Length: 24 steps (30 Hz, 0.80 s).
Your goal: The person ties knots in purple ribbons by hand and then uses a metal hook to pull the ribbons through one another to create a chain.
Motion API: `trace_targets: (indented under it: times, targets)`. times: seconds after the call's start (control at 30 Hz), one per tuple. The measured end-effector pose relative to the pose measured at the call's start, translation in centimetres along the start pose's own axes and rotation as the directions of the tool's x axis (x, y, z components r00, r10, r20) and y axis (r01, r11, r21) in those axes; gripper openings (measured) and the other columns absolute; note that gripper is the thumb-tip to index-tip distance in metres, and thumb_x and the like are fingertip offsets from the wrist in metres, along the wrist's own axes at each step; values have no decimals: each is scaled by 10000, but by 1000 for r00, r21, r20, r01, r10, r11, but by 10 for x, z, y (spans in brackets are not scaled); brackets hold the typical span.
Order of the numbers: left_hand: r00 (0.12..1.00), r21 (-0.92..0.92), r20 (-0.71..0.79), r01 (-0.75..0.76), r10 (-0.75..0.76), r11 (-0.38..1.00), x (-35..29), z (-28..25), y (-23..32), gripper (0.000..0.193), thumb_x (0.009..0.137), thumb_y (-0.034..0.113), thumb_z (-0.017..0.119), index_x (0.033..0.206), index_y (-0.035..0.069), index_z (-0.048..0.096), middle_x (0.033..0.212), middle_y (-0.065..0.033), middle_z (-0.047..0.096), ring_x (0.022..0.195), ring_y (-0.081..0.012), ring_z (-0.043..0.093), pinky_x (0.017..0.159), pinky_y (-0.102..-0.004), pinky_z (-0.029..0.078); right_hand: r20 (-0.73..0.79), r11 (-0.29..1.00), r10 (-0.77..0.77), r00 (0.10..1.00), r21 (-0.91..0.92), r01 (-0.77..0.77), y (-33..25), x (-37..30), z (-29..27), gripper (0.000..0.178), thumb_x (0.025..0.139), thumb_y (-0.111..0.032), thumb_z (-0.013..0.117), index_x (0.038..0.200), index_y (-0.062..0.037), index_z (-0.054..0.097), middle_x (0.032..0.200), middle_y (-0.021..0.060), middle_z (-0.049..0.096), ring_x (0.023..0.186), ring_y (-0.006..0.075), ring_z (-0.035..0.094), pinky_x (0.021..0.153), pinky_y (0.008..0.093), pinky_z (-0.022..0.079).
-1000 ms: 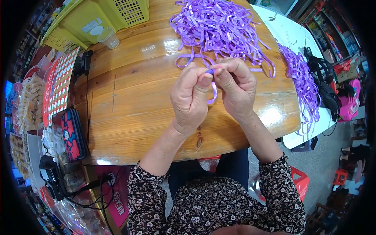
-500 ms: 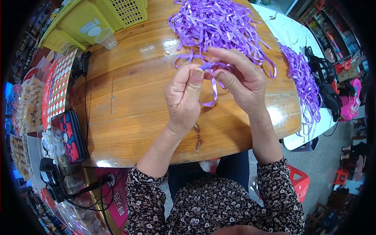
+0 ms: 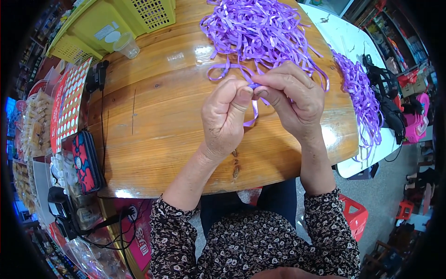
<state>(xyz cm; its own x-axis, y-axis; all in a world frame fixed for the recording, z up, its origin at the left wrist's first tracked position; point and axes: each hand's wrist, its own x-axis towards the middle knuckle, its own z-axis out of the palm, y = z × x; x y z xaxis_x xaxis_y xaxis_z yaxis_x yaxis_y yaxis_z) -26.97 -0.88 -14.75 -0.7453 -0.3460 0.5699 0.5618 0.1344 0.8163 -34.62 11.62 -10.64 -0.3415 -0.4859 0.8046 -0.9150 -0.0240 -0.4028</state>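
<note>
Both hands are raised over the wooden table, pinching one narrow purple ribbon [image 3: 251,122] between them. My left hand [image 3: 225,114] grips it between thumb and bent forefinger. My right hand [image 3: 297,102] closes thumb and forefinger on it just to the right, and the fingertips of the two hands almost meet. A short loop of the ribbon hangs below the fingers, and another stretch curls left behind them. Exactly how the ribbon runs inside the fingertips is hidden. Beyond the hands lies a big tangled pile of purple ribbon [image 3: 255,32].
A yellow plastic basket [image 3: 107,28] and a clear plastic cup [image 3: 126,45] stand at the far left. A patterned zip case [image 3: 87,162] lies on the left edge. On the white marbled table [image 3: 346,168] at right are more purple ribbons [image 3: 360,93] and a black bag [image 3: 388,97].
My right hand has closed its forefinger down onto the ribbon, which it held more loosely before. Both hands have shifted slightly right, and the hanging loop looks shorter.
</note>
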Motion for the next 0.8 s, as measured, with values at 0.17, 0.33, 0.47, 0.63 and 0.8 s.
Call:
trace_targets:
  times: [0.17,0.33,0.47,0.63,0.8]
  targets:
    - [995,24,50,-91,90,996,2,1,0,194,926,152,537,831,-7,595,684,-36,496,627,-126,465,564,-253,377,43,1000,-22,999,-19,23,0,-1,-5,131,727,-94,712,788,-16,626,652,60,522,569,188,471,506,300,368]
    - [988,50,83,-131,126,990,0,2,0,183,918,144,543,832,-12,589,673,-67,504,590,-162,478,534,-269,379,34,995,-66,997,-76,69,-1,0,-7,153,771,-122,681,721,-15,585,613,52,493,551,188,450,496,301,345]
    - [982,91,78,-178,171,980,3,2,-5,174,917,133,543,838,-15,588,667,-72,500,574,-158,481,518,-268,374,64,992,-32,997,-116,40,-3,-1,-6,177,823,-141,641,719,-9,586,602,48,507,542,183,442,493,292,337]
    - [982,78,127,-151,141,985,0,7,1,183,923,131,534,818,-10,585,655,-52,493,536,-132,465,493,-258,363,116,997,72,991,-25,-69,8,-6,-7,217,855,-194,619,759,0,602,621,56,505,549,172,449,500,284,349]
    - [996,-21,76,46,-45,999,1,1,8,268,952,183,499,764,11,584,643,0,494,543,-60,433,479,-232,336,182,963,107,977,225,-147,10,1,-10,290,876,-255,605,957,21,640,738,61,576,611,128,502,530,258,388]
